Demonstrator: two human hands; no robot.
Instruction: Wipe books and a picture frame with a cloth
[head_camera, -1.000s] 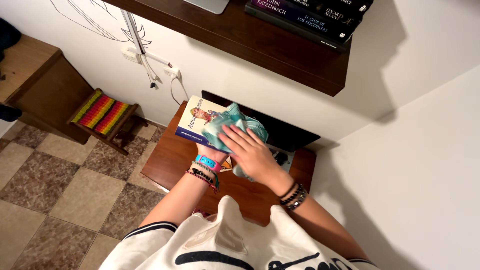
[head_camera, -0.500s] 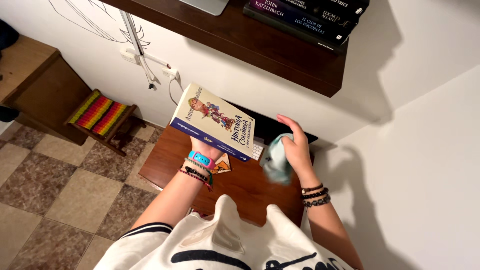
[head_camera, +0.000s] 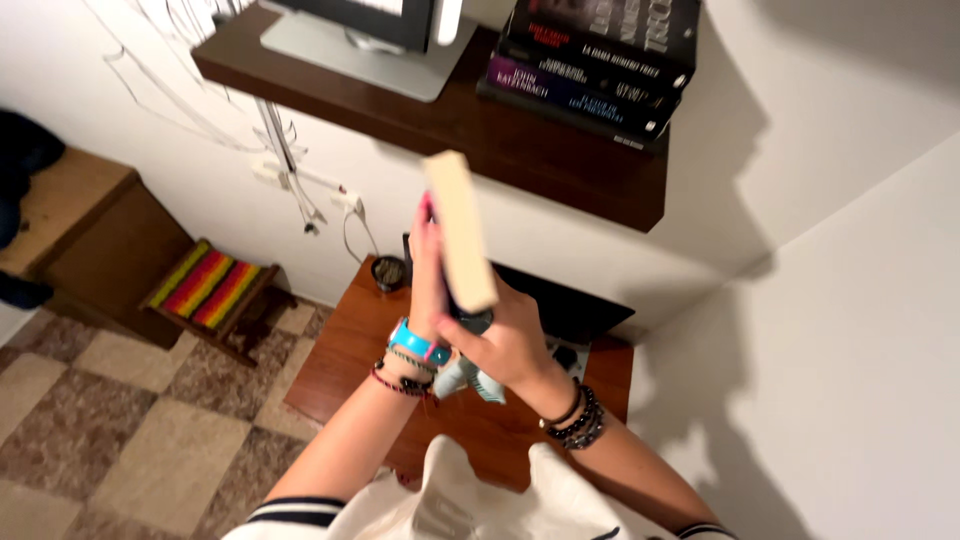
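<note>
The person held a book (head_camera: 460, 232) upright between both hands, its page edge turned toward the camera, raised above the low wooden table (head_camera: 340, 360). The left hand (head_camera: 427, 275) lay flat along one cover with its fingers pressed to it; the right hand (head_camera: 505, 340) gripped the other side low down and seemed also to pinch a pale blue cloth (head_camera: 470, 375) that hung beneath, though the fold was hard to make out. The step in hand looked like wiping the book. The next move would call for a firm left grip so the right could work the cloth. Above hung a dark shelf (head_camera: 430, 115) with a book stack (head_camera: 590, 65) and a monitor base (head_camera: 350, 40); a striped stool (head_camera: 210, 290) stood on the tiled floor (head_camera: 110, 440).
</note>
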